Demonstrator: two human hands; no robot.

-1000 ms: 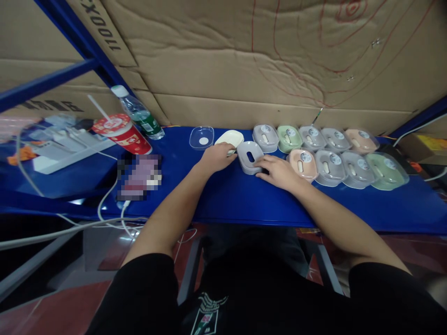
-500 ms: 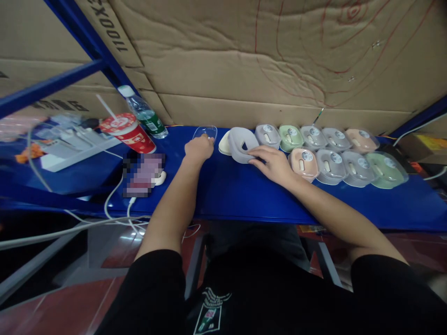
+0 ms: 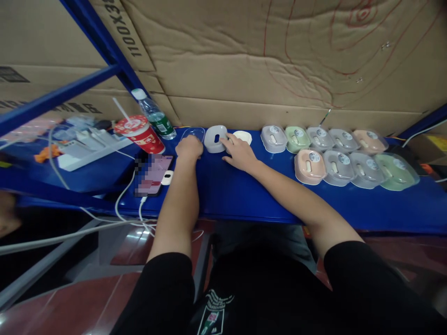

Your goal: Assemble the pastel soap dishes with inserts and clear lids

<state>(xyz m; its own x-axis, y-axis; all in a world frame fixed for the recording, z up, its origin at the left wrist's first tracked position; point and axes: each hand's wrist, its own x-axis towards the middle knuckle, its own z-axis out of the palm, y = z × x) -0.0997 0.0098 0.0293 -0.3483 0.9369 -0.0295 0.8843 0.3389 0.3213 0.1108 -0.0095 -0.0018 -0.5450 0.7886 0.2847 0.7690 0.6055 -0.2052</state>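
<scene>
A grey container with a dark oval slot sits on the blue table, between my two hands. My right hand has its fingers spread at the container's right edge, over the near part of a round cream piece. My left hand is closed at the near side of a clear plastic cover; what its fingers hold, if anything, is hidden beneath them. Farther right stand two rows of lidded containers in grey, green and peach, among them a peach one in the front row.
A red cup with a straw, a water bottle, a phone with cables and a white earphone case are on the left. A white power strip lies beyond them. Cardboard stands behind the table.
The grey container has moved left and now lies flat beside the clear cover. My right hand moved left with it and its fingers have spread. The cream piece now shows on the container's right.
</scene>
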